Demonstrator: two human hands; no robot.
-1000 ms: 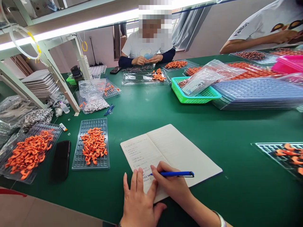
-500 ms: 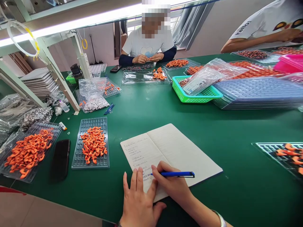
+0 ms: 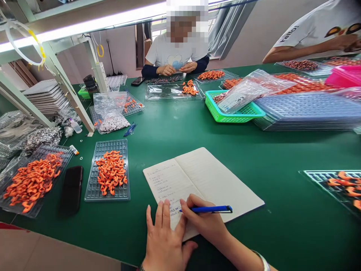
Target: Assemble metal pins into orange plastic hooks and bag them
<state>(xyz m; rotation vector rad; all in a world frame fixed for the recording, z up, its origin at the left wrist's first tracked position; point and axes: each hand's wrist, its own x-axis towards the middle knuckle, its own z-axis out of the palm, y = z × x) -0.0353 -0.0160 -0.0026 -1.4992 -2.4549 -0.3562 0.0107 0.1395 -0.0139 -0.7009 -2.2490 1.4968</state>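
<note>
An open notebook [image 3: 208, 180] lies on the green table [image 3: 180, 128] in front of me, with handwriting down its left page. My right hand [image 3: 205, 220] grips a blue pen [image 3: 211, 209] with the tip on the lower part of the left page. My left hand [image 3: 165, 241] lies flat with fingers spread on the notebook's near corner. A clear grid tray [image 3: 108, 171] with a heap of orange curved parts sits to the left of the notebook.
A black phone [image 3: 71, 190] and another tray of orange parts [image 3: 31, 180] lie at the left. A green basket [image 3: 234, 109], stacked trays [image 3: 310, 111] and bags fill the far right. One person works across the table; another person's arm is at top right.
The pen and my right hand have barely shifted on the page. The view has drifted slightly. My left hand stays in place.
</note>
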